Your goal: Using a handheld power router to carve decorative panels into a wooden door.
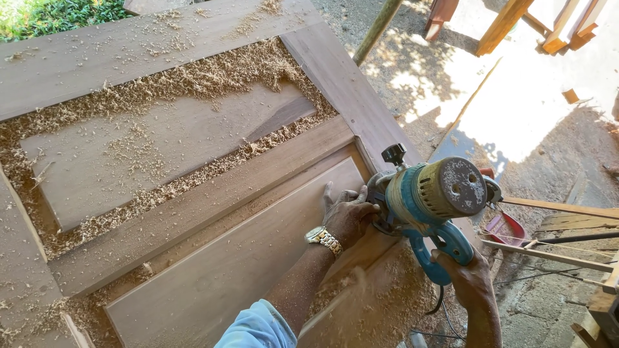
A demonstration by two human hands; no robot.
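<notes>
A blue electric router (432, 200) with a dusty round motor cap sits on the right stile of a panelled wooden door (213, 193) lying flat. My right hand (467, 270) grips the router's blue rear handle. My left hand (348, 212), with a metal watch on its wrist, rests on the lower raised panel and holds the router's front side. Wood shavings lie thick in the grooves around the upper panel (161, 135) and pile up near the router.
Beyond the door's right edge is sandy ground with wooden slats (554, 254), a red-handled tool (506, 225) and wooden furniture legs (509, 19) at the top. A pole (377, 29) stands near the door's top corner. The router's cord (442, 306) hangs down below.
</notes>
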